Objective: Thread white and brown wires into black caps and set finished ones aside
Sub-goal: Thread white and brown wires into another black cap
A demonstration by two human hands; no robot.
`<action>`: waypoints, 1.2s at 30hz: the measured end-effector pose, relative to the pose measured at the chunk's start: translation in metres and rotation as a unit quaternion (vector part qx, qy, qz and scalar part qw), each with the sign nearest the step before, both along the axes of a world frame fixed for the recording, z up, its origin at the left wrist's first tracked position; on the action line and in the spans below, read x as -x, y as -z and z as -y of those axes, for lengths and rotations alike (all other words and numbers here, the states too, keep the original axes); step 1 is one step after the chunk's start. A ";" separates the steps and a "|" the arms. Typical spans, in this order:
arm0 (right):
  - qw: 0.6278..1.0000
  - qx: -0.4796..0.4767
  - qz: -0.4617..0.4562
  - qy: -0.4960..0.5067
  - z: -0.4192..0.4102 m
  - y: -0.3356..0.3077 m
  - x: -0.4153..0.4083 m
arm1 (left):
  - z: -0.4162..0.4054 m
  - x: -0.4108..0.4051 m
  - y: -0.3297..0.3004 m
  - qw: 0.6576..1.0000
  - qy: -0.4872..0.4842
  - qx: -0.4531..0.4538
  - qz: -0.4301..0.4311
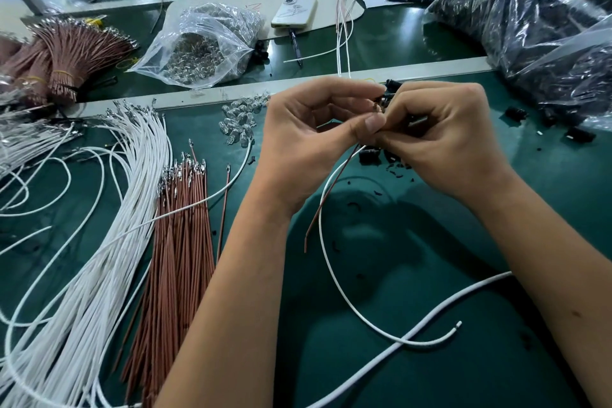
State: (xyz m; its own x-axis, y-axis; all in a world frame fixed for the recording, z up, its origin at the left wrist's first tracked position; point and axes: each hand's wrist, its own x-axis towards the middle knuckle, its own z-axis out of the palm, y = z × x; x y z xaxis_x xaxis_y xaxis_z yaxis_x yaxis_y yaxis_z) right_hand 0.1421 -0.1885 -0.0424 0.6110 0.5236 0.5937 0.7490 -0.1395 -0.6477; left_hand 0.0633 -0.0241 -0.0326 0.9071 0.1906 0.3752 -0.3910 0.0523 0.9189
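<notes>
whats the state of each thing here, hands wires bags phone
left hand: pinching the wires
right hand: gripping black cap
white wire: held, hanging loose
brown wire: held, hanging loose
clear bag: open, lying on its side
phone: face down

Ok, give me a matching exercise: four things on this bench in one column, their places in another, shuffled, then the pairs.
Things:
1. loose brown wires
2. phone
3. bag of clear bulbs
4. big bag of black caps

Places:
A. far right of the bench
B. flat on the mat, left of the left forearm
C. on cardboard, far centre
D. behind the rail, left of the phone

Pairs: 1-B, 2-C, 3-D, 4-A
</notes>
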 end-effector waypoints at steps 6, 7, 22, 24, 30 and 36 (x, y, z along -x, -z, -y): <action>0.999 0.020 0.033 0.002 0.000 -0.001 0.000 | 0.000 -0.001 0.000 1.000 -0.005 -0.012 -0.009; 0.999 0.020 0.035 0.002 -0.001 -0.001 0.000 | 0.000 -0.001 0.000 1.000 -0.007 -0.015 -0.011; 0.998 0.030 0.041 0.022 -0.001 -0.003 0.003 | 0.000 0.001 0.001 0.999 -0.007 -0.035 -0.016; 0.998 0.034 0.042 0.022 -0.001 -0.004 0.003 | 0.000 0.001 0.001 0.999 -0.007 -0.037 -0.014; 0.999 0.018 0.033 0.015 -0.001 -0.002 0.001 | 0.000 0.000 0.001 1.000 0.001 -0.017 -0.005; 1.000 -0.008 -0.017 0.011 -0.002 0.005 -0.002 | 0.000 0.000 0.002 1.000 -0.013 0.017 -0.003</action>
State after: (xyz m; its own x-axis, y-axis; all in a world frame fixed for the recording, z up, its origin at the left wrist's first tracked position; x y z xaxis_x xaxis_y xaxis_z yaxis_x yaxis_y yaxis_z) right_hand 0.1439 -0.1862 -0.0475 0.6418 0.5008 0.5808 0.7237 -0.1448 -0.6748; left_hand 0.0638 -0.0245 -0.0346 0.9039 0.2269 0.3626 -0.3873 0.0743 0.9190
